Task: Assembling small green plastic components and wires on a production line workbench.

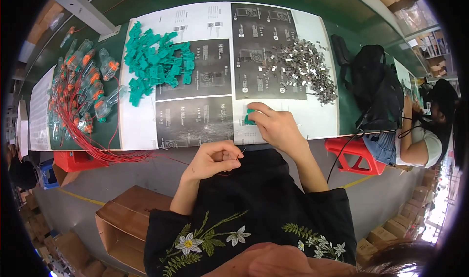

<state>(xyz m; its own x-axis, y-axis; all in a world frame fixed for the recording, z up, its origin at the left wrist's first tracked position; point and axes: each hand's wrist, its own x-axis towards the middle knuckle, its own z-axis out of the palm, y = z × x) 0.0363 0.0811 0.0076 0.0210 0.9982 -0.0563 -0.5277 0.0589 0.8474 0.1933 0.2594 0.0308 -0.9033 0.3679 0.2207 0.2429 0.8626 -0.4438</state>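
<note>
My left hand (210, 160) is closed in a pinch just off the table's near edge. A thin red wire (171, 158) runs to it from the bundle on the left, and a dark wire tip pokes out past the fingertips. Over the near part of the sheet, my right hand (281, 130) grips a small green plastic piece (249, 116) between thumb and fingers, which partly cover it. A heap of similar green plastic pieces (156, 57) lies at the left of the sheet. Small silvery metal parts (305, 66) are scattered in a pile on the right.
At the left lie clear plastic parts with orange fittings (83, 81) and a bundle of red wires (93, 147). A black bag (369, 76) rests at the right, near a person (422, 140) by a red stool (354, 155). A cardboard box (132, 223) stands on the floor.
</note>
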